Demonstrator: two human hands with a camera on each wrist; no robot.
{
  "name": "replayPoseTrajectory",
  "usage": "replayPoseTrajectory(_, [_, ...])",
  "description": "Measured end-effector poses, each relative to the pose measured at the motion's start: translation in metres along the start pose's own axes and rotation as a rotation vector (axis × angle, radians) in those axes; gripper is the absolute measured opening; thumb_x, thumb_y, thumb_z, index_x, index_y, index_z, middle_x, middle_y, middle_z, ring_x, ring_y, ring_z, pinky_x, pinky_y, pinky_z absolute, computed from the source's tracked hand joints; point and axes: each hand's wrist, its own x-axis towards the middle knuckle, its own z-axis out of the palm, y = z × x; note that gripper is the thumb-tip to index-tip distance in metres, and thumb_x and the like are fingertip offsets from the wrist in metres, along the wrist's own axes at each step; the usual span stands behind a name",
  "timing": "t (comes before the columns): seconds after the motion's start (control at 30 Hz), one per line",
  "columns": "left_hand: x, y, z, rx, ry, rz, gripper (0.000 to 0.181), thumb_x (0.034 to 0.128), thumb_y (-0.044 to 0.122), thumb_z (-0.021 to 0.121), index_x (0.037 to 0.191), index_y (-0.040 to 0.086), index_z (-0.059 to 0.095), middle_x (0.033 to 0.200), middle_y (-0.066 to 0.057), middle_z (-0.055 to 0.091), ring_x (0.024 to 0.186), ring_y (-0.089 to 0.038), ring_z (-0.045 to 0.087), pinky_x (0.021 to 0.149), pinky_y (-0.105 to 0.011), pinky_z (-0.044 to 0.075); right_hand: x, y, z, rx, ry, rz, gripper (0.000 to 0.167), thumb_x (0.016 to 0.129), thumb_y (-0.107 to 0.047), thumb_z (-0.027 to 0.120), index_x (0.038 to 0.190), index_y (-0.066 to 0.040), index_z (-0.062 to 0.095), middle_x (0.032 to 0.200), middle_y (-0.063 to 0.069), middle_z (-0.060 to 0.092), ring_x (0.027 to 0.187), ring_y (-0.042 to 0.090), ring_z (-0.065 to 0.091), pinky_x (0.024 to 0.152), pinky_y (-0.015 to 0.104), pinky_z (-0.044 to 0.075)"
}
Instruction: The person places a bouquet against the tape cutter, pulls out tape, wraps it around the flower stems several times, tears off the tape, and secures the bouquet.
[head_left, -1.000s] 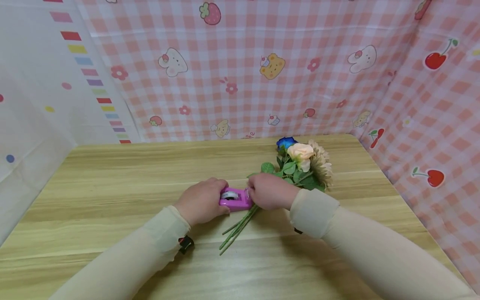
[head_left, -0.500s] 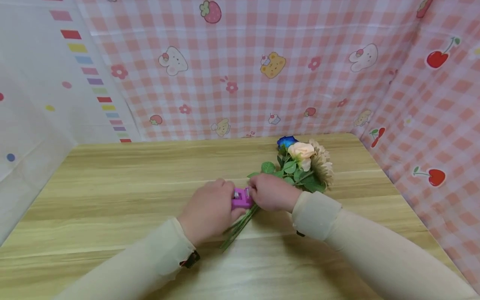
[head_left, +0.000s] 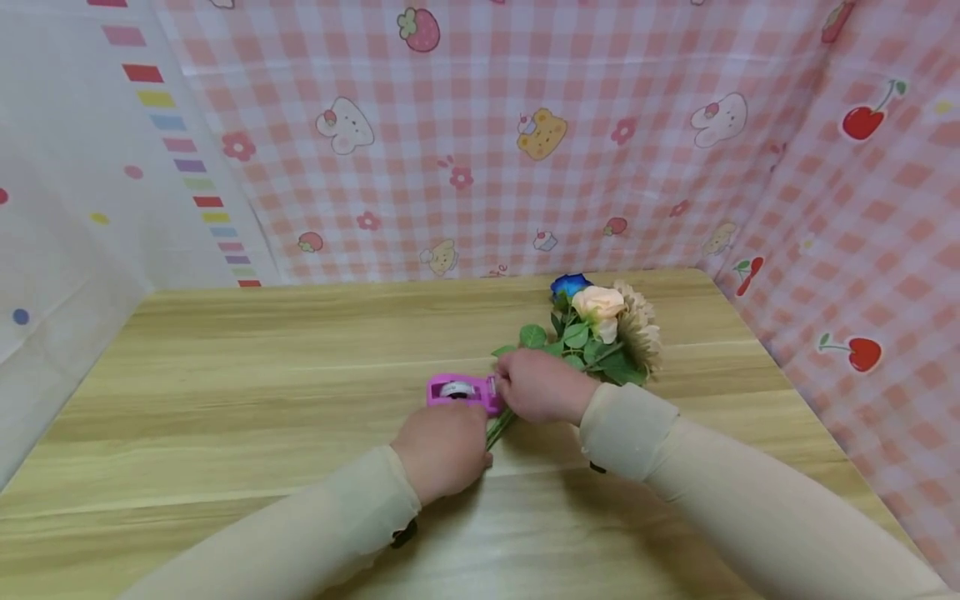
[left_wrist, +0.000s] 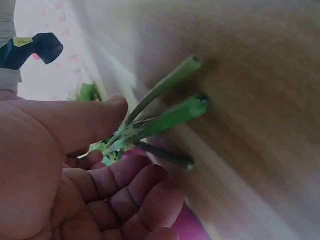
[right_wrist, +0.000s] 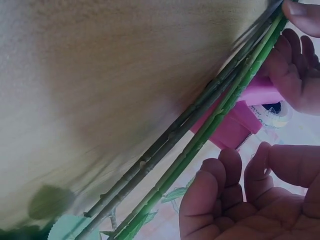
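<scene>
A bunch of artificial flowers lies on the table, with a blue rose (head_left: 570, 286), a peach rose (head_left: 597, 302) and a beige bloom (head_left: 641, 329). My left hand (head_left: 444, 450) pinches the green stems (left_wrist: 170, 117) near their cut ends between thumb and fingers. Just beyond it is a pink tape dispenser (head_left: 434, 384) with a tape roll (head_left: 456, 389) inside. My right hand (head_left: 543, 387) is over the upper stems, beside the dispenser's toothed cutter. Its thumb and index fingertips meet there, seemingly on the clear tape's end, which hardly shows.
The wooden table (head_left: 247, 375) reaches back to a pink checked cloth (head_left: 420, 100) hung behind it. Another patterned cloth (head_left: 885, 275) borders the right side, and a white cloth (head_left: 67, 150) the left. Green leaves (head_left: 575, 335) spread out beyond my right hand.
My left hand has let go of the tape dispenser and moved toward me onto the lower stems. The dispenser now lies uncovered at its left end. My right hand has hardly moved.
</scene>
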Motion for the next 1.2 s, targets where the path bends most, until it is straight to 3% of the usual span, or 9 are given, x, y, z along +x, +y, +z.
replayPoseTrajectory(0.13, [0.003, 0.001, 0.003, 0.030, -0.009, -0.002, 0.030, 0.0928, 0.037, 0.078, 0.093, 0.009, 0.066, 0.085, -0.005, 0.070, 0.068, -0.020, 0.066, 0.062, -0.043, 0.060, 0.000, 0.000, 0.000, -0.001, -0.010, 0.005, 0.023, 0.110, -0.021, 0.051, 0.093, -0.011, 0.063, 0.081, 0.005, 0.062, 0.070, 0.017, 0.058, 0.063, 0.031, 0.050])
replayPoseTrajectory(0.33, [0.003, 0.004, 0.007, 0.050, 0.008, 0.016, 0.014, 0.0968, 0.017, 0.064, 0.084, 0.012, 0.061, 0.073, -0.003, 0.064, 0.057, -0.016, 0.056, 0.052, -0.039, 0.055, 0.001, 0.001, 0.000, -0.013, -0.013, 0.000, 0.023, 0.110, -0.022, 0.051, 0.095, -0.011, 0.064, 0.080, 0.005, 0.061, 0.070, 0.017, 0.058, 0.063, 0.031, 0.050])
replayPoseTrajectory(0.8, [0.010, 0.006, 0.012, 0.061, -0.009, 0.052, 0.019, 0.0968, 0.014, 0.061, 0.078, 0.013, 0.064, 0.073, -0.002, 0.067, 0.061, -0.017, 0.063, 0.060, -0.039, 0.059, 0.001, 0.001, 0.000, -0.018, -0.015, 0.006, 0.023, 0.110, -0.021, 0.050, 0.095, -0.011, 0.063, 0.085, 0.005, 0.063, 0.075, 0.019, 0.058, 0.065, 0.032, 0.049])
replayPoseTrajectory(0.97, [0.011, 0.004, 0.013, 0.003, -0.036, 0.047, 0.015, 0.0975, 0.015, 0.060, 0.084, 0.011, 0.065, 0.078, -0.003, 0.067, 0.062, -0.017, 0.062, 0.063, -0.037, 0.059, 0.000, 0.001, 0.000, 0.001, 0.000, 0.008, 0.023, 0.110, -0.021, 0.051, 0.092, -0.012, 0.063, 0.084, 0.005, 0.062, 0.074, 0.018, 0.059, 0.064, 0.032, 0.049])
replayPoseTrajectory(1.2, [0.010, -0.002, 0.014, -0.156, -0.079, 0.038, 0.011, 0.0987, 0.010, 0.059, 0.104, 0.000, 0.060, 0.081, -0.004, 0.062, 0.067, -0.015, 0.058, 0.063, -0.032, 0.056, -0.001, 0.000, 0.002, 0.037, 0.014, 0.016, 0.023, 0.109, -0.024, 0.054, 0.089, -0.013, 0.061, 0.082, 0.005, 0.061, 0.073, 0.019, 0.058, 0.064, 0.032, 0.049])
